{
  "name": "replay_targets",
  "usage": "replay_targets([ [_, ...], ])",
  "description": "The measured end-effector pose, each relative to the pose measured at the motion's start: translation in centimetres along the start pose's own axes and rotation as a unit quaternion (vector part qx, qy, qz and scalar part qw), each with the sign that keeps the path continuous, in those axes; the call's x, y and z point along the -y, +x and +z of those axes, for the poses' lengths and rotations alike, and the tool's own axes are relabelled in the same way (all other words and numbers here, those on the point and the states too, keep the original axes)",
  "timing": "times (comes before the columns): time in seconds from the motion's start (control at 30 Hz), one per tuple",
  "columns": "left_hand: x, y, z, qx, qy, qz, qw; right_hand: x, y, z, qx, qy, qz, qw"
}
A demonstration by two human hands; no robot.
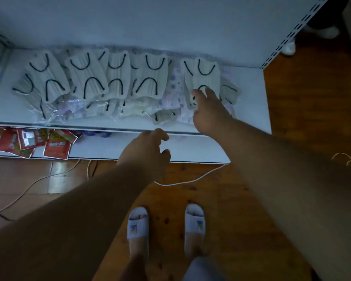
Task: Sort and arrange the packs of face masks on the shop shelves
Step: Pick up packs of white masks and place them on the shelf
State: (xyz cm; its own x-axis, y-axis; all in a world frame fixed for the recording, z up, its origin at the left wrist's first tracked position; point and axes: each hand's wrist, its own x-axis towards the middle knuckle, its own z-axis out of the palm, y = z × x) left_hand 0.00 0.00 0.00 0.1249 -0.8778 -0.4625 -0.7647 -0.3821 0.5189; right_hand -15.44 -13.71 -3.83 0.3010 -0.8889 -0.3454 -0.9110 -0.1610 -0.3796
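Observation:
Several clear packs of pale face masks with black ear loops lie in a row on the white shelf [249,102]. The rightmost upright pack [206,76] stands over a patterned purple pack [175,88]. My right hand [208,110] reaches onto the shelf, its fingers stretched out and touching the lower edge of that rightmost pack. My left hand [145,151] hovers in front of the shelf's front edge with loosely curled fingers and holds nothing. A small pack [163,117] lies near the front edge.
A lower shelf [190,149] carries red sachets [55,148] at the left. White and pink cables [188,180] trail on the wooden floor. My feet in white slippers [137,223] stand below. A slotted shelf upright [288,37] rises at the right.

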Motion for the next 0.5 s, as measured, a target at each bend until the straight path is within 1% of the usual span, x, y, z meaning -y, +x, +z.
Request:
replay_targets([
  [0.1,0.2,1.7,0.7,0.002,-0.002,-0.004,1.0,-0.6,2.1,1.0,0.097,-0.06,0.027,0.993],
  [0.17,-0.1,2.5,1.1,0.009,-0.007,-0.004,1.0,-1.1,3.1,2.0,0.146,-0.077,0.053,0.985],
  [0.2,-0.2,2.8,1.3,0.014,-0.012,-0.007,1.0,-1.4,3.2,2.7,0.158,-0.087,0.057,0.982],
  [0.23,-0.2,3.2,1.5,0.013,-0.019,-0.009,1.0,-1.7,3.3,3.2,0.15,-0.091,0.056,0.983],
  [0.27,-0.4,3.4,1.6,0.011,-0.026,-0.009,1.0,-2.0,3.3,3.6,0.116,-0.091,0.046,0.988],
  [0.3,-0.3,3.8,1.9,0.006,-0.032,-0.009,0.999,-2.2,3.1,3.8,0.063,-0.081,0.027,0.994],
  [0.37,-0.5,4.4,2.3,-0.002,-0.063,-0.017,0.998,-2.4,2.0,3.7,-0.034,-0.034,-0.008,0.999],
  [0.43,-1.0,5.1,2.4,-0.004,-0.14,-0.043,0.989,-2.5,0.6,3.6,-0.095,0.013,-0.034,0.995],
  [0.5,-1.7,6.1,2.2,-0.003,-0.215,-0.071,0.974,-2.7,-0.8,3.4,-0.131,0.054,-0.054,0.988],
])
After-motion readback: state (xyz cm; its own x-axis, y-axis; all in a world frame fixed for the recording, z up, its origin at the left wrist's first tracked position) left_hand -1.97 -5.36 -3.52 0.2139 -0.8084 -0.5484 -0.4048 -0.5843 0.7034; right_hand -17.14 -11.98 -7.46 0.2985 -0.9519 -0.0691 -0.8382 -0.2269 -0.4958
